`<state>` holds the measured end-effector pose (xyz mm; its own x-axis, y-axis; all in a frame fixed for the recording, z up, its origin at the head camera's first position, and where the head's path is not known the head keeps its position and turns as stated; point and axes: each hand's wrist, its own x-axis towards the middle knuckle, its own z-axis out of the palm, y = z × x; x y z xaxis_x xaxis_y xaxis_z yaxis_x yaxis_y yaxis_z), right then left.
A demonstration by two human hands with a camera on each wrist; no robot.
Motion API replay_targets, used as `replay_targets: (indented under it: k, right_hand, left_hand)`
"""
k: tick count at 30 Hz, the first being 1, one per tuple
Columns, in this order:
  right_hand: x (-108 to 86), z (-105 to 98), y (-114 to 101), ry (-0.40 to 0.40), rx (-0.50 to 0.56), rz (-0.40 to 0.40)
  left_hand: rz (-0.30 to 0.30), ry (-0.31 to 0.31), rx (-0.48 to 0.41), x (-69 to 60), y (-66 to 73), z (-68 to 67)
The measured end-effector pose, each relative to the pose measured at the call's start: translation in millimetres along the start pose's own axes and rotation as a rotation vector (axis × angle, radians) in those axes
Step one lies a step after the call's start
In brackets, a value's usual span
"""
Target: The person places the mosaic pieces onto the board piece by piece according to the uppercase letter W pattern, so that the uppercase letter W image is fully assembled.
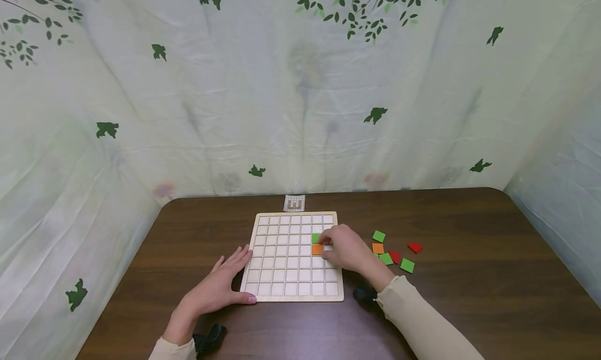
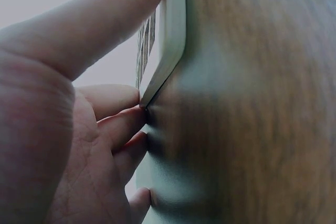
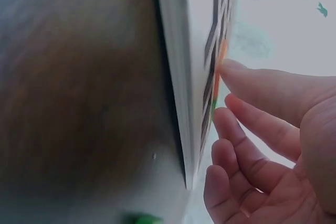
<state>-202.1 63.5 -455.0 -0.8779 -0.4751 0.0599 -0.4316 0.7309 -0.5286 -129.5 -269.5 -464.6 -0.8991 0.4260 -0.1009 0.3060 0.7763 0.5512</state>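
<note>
A pale board [image 1: 277,277] with a grid of square cells lies on the table. In its right half a green square tile [image 1: 315,238] sits directly above an orange square tile [image 1: 316,249]. My right hand [image 1: 347,249] is over the board's right side, fingers loosely bent. Its thumb touches the orange tile and its index finger is at the green one; the right wrist view shows the thumb [image 3: 262,85] against the orange strip. My left hand [image 1: 220,284] rests at the board's lower left, thumb on the corner and fingers spread along the left edge.
Loose green tiles [image 1: 407,265], an orange tile [image 1: 377,248] and red pieces [image 1: 415,248] lie right of the board, partly behind the right forearm. A small printed card [image 1: 294,203] stands beyond the board's far edge. A patterned curtain [image 1: 300,99] hangs behind the brown table [image 1: 469,276].
</note>
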Motion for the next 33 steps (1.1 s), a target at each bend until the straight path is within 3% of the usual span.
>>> replay_targets:
  k: [13,21,33]
  right_hand:
    - [-25.2,-30.6,19.1,0.080,0.129,0.054]
    - [-43.0,-41.1,39.0,0.152,0.115,0.052]
    - [-64.0,-56.2,62.7,0.107,0.095,0.103]
  left_hand:
    - [-0.001,-0.001,0.006,0.5,0.6,-1.1]
    - [-0.002,-0.003,0.007,0.8,-0.5,-1.1]
    - [-0.003,-0.003,0.010,0.6,-0.6,-0.7]
